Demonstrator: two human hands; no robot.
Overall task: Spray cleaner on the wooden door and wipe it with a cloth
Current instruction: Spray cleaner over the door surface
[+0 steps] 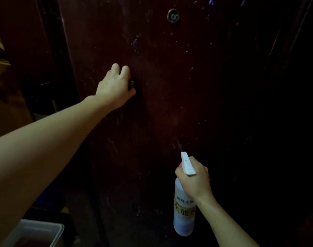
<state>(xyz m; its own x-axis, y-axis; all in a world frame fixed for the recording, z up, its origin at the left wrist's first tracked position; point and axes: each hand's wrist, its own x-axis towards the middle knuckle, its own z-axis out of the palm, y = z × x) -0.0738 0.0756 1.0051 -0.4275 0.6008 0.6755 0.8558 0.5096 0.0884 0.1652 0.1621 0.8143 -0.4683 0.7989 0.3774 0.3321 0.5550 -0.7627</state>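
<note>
The wooden door (170, 107) fills most of the view, dark reddish-brown and dimly lit, its surface scuffed with pale streaks and dotted with small bluish specks near the top. A round brass peephole (173, 15) sits high on it.

The left hand (114, 86) reaches out at arm's length to the door at about mid-height. Its grip is closed: the fingers curl over a small dark fitting (132, 85) on the door, most of which the hand hides, so what the fitting is cannot be told.

The right hand (194, 179) is lower and to the right, near the door but apart from it. Its grip is wrapped around the neck of a spray bottle (184, 207), just under the white spray head (187, 164). The bottle is white with printed characters on a label and hangs below the hand, tilted slightly. The nozzle points up and forward at the door, and a faint wisp of mist (179, 145) shows just beyond its tip.

No cloth can be made out in either hand.

At the lower left, beside the door's edge, stands a pale plastic bin (54, 229) with a reddish inside.
</note>
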